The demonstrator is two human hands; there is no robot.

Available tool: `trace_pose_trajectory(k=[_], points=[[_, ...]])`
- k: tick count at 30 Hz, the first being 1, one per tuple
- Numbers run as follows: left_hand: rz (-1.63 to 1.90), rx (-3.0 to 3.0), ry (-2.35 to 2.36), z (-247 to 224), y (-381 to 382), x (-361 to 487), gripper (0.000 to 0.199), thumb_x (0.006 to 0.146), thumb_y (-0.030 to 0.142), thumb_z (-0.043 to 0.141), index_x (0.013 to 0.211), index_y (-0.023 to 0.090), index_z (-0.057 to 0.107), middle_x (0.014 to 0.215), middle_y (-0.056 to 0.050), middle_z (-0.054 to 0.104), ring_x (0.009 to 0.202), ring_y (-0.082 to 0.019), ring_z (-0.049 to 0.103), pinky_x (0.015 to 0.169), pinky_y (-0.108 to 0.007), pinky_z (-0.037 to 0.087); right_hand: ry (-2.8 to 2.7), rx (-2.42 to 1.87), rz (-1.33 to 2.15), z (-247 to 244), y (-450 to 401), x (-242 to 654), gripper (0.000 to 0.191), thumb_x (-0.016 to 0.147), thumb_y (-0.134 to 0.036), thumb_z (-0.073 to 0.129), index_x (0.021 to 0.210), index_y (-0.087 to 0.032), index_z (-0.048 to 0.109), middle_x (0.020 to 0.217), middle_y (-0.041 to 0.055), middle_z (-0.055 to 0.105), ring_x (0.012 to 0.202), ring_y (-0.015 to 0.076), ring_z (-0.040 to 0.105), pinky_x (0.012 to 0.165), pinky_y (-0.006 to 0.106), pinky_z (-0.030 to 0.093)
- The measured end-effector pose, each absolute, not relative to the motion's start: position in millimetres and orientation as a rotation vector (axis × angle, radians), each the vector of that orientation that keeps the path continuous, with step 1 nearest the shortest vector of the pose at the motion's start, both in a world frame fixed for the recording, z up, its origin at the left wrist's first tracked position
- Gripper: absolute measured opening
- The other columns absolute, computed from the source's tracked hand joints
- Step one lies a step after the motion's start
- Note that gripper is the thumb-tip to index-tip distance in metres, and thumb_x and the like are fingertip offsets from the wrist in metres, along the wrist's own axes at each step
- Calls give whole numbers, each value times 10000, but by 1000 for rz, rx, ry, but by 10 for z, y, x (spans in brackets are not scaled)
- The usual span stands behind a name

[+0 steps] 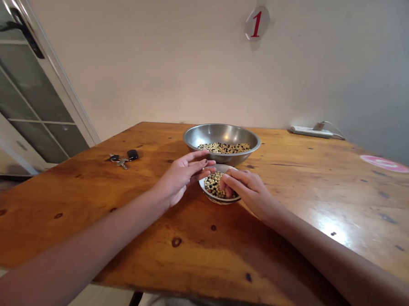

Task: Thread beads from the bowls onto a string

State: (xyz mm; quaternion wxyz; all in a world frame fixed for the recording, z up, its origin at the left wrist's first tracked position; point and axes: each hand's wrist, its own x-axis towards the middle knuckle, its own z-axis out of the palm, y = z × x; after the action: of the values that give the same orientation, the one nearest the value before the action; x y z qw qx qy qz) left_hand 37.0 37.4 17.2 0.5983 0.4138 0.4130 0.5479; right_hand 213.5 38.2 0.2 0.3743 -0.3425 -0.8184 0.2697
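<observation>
A small white bowl [211,200] with a dark patterned outside holds mixed pale and black beans [214,184]. Over its left rim is my left hand [184,174], thumb and fingers pinched together, with what looks like a pale bean [202,169] between them. My right hand [249,187] reaches in from the right, its bent fingertips down among the beans. Whether it grips any of them is hidden by the fingers. Just behind the bowl stands a wide steel basin [222,132], its bottom covered with more pale and black beans [227,148].
The wooden table [185,261] runs back to a wall. A bunch of keys [122,161] lies to the left. At the back right sits a white power strip [311,131] with a plug and cable. A pink round sticker [385,163] is at the right.
</observation>
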Motion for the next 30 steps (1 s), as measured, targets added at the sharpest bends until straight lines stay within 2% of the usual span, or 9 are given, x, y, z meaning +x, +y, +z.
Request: trace_pose_trajectory(k=[4,8,11,19,30], points=[[1328,951,976,183,360,382,357,844,69,573,1195,121,538,876,-51,722,746,-91,689,690,-146,552,-2067,-883,647,-4,347,2128,342,935,-290,398,629,-194,517,571,-30,508,581,112,474,622,270,346],[1339,976,992,177,343,409,402,853,70,557,1248,109,495,911,-74,720,760,-105,691,706,-170,558,-2159,-835,331,-3,303,2117,344,939,-293,409,628,-188,510,591,-25,517,613,121,455,707,310,300],[1326,1001,998,173,323,436,418,855,81,560,1266,106,483,948,-86,716,770,-105,688,709,-174,553,-2233,-822,200,-3,284,2107,323,942,-259,400,644,-184,500,609,-20,520,639,125,456,711,312,273],[1314,1019,993,163,290,471,457,849,100,573,1293,116,465,956,-96,715,777,-121,687,716,-204,543,-2296,-852,157,-22,286,2073,319,942,-252,379,664,-195,525,704,2,616,723,146,508,721,316,258],[1320,1027,995,153,288,472,463,839,97,585,1286,106,465,928,-86,717,777,-117,688,719,-196,545,-2268,-869,131,-49,300,2057,309,942,-239,390,660,-189,506,659,-9,596,669,137,480,721,319,257]])
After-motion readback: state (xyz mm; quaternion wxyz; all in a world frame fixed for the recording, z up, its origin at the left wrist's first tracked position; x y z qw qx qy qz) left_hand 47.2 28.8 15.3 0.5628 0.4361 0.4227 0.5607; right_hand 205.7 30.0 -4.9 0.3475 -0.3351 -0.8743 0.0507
